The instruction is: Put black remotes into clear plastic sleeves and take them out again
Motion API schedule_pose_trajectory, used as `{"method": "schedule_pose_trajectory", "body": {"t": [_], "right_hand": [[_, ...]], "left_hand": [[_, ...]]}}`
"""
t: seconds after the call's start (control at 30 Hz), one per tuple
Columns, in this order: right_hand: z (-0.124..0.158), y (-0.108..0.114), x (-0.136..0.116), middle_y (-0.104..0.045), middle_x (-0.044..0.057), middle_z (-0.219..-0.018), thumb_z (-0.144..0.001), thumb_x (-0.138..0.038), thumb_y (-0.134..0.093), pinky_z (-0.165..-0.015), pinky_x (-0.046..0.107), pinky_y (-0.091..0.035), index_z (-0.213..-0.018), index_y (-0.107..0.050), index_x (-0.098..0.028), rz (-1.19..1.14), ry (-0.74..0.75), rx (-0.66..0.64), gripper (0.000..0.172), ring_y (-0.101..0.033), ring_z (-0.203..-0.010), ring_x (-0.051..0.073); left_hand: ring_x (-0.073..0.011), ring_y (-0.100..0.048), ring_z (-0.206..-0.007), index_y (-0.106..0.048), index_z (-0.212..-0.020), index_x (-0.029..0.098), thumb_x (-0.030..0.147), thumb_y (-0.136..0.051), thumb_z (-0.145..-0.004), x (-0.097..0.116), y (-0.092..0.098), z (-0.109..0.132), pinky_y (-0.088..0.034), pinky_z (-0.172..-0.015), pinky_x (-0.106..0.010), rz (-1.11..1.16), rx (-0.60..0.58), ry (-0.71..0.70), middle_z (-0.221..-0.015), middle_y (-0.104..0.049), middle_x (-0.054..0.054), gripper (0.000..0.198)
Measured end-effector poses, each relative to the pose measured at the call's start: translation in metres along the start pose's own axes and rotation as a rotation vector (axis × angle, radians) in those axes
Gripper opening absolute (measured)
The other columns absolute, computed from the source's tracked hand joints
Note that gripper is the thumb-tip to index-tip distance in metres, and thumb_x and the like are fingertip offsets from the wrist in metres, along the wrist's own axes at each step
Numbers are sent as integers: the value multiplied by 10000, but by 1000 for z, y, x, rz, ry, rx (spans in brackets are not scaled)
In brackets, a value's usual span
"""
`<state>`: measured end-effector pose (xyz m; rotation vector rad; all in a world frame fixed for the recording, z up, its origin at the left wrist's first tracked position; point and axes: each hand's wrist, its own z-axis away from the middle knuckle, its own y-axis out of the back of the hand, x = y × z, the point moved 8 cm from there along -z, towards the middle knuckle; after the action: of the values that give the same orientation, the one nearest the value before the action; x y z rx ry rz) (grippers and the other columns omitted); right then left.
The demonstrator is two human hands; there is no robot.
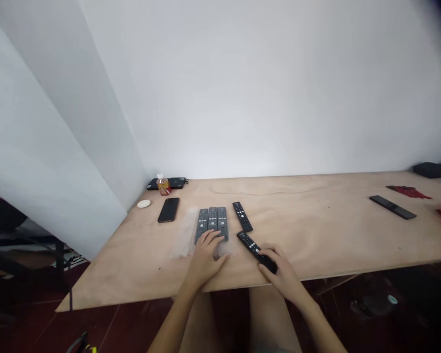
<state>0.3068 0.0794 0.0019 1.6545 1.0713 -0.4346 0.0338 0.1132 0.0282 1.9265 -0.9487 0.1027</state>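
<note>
A phone [168, 210] is lying left of the three gray remotes [212, 220]; the left hand [204, 260] is resting open across those remotes, while the right hand [281, 269], just right of them, is clenching a black remote [255, 249] near another black remote [242, 216].

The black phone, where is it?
In the head view, the black phone lies on the wooden table, left of the three grey remotes and just right of a small white round thing.

Gray remotes [212, 218]: three, side by side
Black remotes [242, 216]: two, just right of the gray remotes
Phones [168, 210]: one, left of the gray remotes
Bottles [163, 186]: one, behind and left of the gray remotes
</note>
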Motion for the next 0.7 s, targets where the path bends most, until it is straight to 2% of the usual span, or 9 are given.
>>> {"method": "schedule_pose_trajectory", "body": {"t": [0.13, 0.2, 0.3, 0.4, 0.5, 0.7], "right_hand": [[10, 24, 18, -612, 103, -1460, -942, -293, -769, -1268, 517, -390, -1258, -752, -297, -168, -70, -224, 316, -542, -1438, 322], [3, 23, 16, -602, 91, -1482, -906, -269, -803, -1283, 523, -363, -1240, -773, -307, -204, -81, -306, 338, -522, -1459, 324], [-16, 7, 5, -628, 82, -1435, -882, -244, -813, -1264, 520, -383, -1211, -798, -309, -244, -42, -377, 335, -550, -1415, 316], [-33, -16, -7, -660, 75, -1371, -865, -227, -825, -1239, 518, -411, -1180, -819, -308, -271, 24, -415, 326, -573, -1367, 309], [-45, -32, -15, -672, 67, -1360, -858, -201, -825, -1237, 515, -419, -1176, -827, -316, -275, 67, -402, 338, -582, -1363, 304], [-48, -39, -21, -702, 60, -1336, -873, -182, -801, -1216, 530, -455, -1178, -839, -333, -259, 63, -382, 342, -616, -1340, 303]], "left_hand": [[-301, -625, -1306, -738, -1204, 275, 265, -827, -918, 15, 10, 4, -527, -1130, -518, 100, 15, -112, -1299, -737, -76, 300], [-296, -647, -1230, -734, -1196, 270, 305, -879, -883, 22, 10, 6, -549, -1073, -494, 133, -31, -139, -1248, -737, -79, 347], [-290, -648, -1149, -731, -1207, 270, 374, -930, -834, 29, 7, 9, -559, -1015, -476, 144, -123, -151, -1210, -716, -80, 435], [-279, -646, -1119, -736, -1229, 283, 326, -932, -826, 29, 5, 11, -558, -1007, -463, 143, -186, -132, -1203, -692, -72, 450], [-268, -646, -1121, -744, -1193, 275, 235, -885, -848, 23, 9, 13, -558, -1020, -450, 156, -193, -82, -1191, -684, -65, 374], [-273, -635, -1164, -749, -1207, 291, 189, -851, -855, 16, 15, 13, -570, -1017, -443, 200, -215, -10, -1211, -677, -64, 381]]}}
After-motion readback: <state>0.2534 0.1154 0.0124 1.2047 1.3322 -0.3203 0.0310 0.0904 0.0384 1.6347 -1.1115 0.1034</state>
